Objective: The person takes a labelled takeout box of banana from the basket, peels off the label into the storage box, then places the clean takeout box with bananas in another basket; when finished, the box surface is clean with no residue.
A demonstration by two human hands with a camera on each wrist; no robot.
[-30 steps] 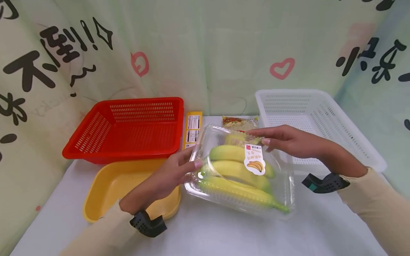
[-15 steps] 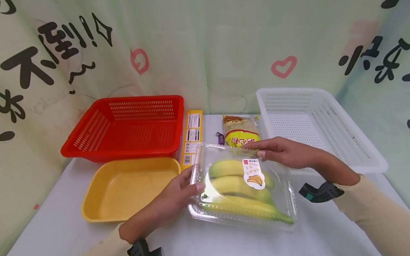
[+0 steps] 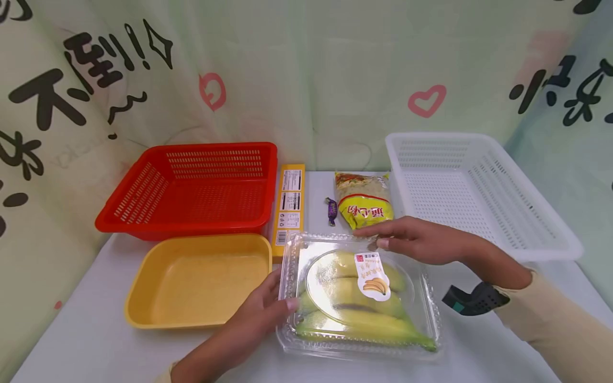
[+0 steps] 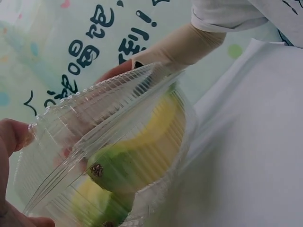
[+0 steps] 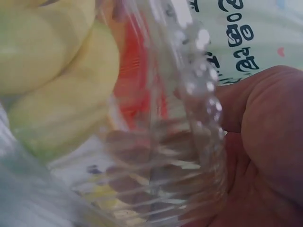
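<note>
A clear plastic clamshell box point(image 3: 423, 314) with bananas point(image 3: 359, 322) inside sits low over the near middle of the table, its lid closed and a white banana label point(image 3: 373, 282) on top. My left hand point(image 3: 256, 314) grips its left side, thumb over the rim. At the far right edge, my right hand point(image 3: 421, 242) holds the box, its fingers reaching along the rim. The left wrist view shows the green banana tips point(image 4: 116, 170) through the ribbed wall. Through the plastic in the right wrist view, fingers point(image 5: 132, 165) of my right hand appear along the box's far side.
Behind the box are a yellow-labelled bag point(image 3: 365, 202), a small purple-wrapped candy point(image 3: 331, 211) and a long yellow box point(image 3: 289, 197). A red basket point(image 3: 210, 231) and yellow tub point(image 3: 196, 323) stand left. The white basket point(image 3: 522, 202) stands at the right, near my right forearm.
Both hands have brought the banana box down and towards me, levelling it. The bag and candy behind it have come into full view.
</note>
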